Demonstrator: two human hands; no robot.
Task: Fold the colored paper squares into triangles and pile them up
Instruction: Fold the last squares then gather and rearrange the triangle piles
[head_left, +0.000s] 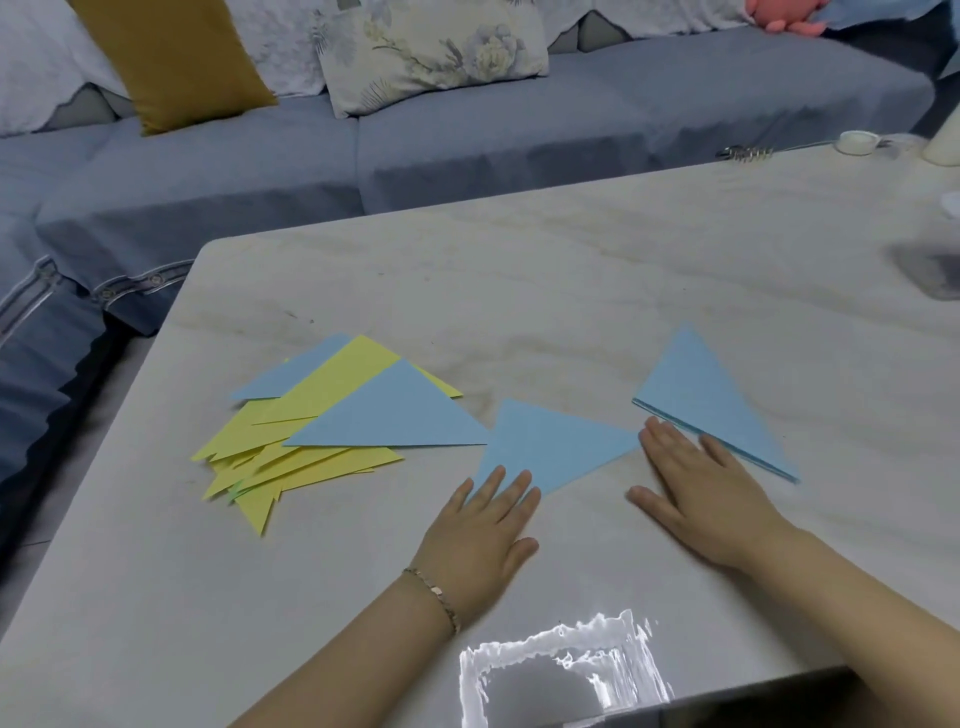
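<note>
Head view: you are looking down on a pale marbled surface (571, 270), with everything below placed from the pile.
Pile: a loose pile of folded triangles (291, 457), mostly yellow with some blue, lies fanned out on the surface, and a blue triangle (395, 415) sits on top.
Loose blue triangle: a single folded blue triangle (556, 441) lies flat just right of the pile. The right tip of the pile's top sheet meets its left edge.
Blue stack: a second blue triangle (711, 400) lies further right of the pile, apart from the loose one. Its near edge shows more than one layer.
Left hand: your left hand (483, 530) lies flat, right of the pile and nearer to you. Its fingers are straight and their tips rest on the near left edge of the loose blue triangle. It grips nothing.
Right hand: your right hand (696, 493) lies flat well right of the pile, fingers spread and straight. The fingertips touch the near edge of the blue stack, and nothing is held.
Bracelet: a thin bracelet (434, 597) circles your left wrist.
Glare: a bright reflection (561, 670) sits on the surface near its edge, right of the pile and closest to you.
Sofa: a grey-blue sofa (519, 130) runs beyond the pile, carrying a mustard cushion (171, 57) and a floral cushion (431, 52).
Far corner: far right of the pile, at the back edge of the surface, lie a small metal object (745, 152) and a white roll (857, 141), both too small to name.
</note>
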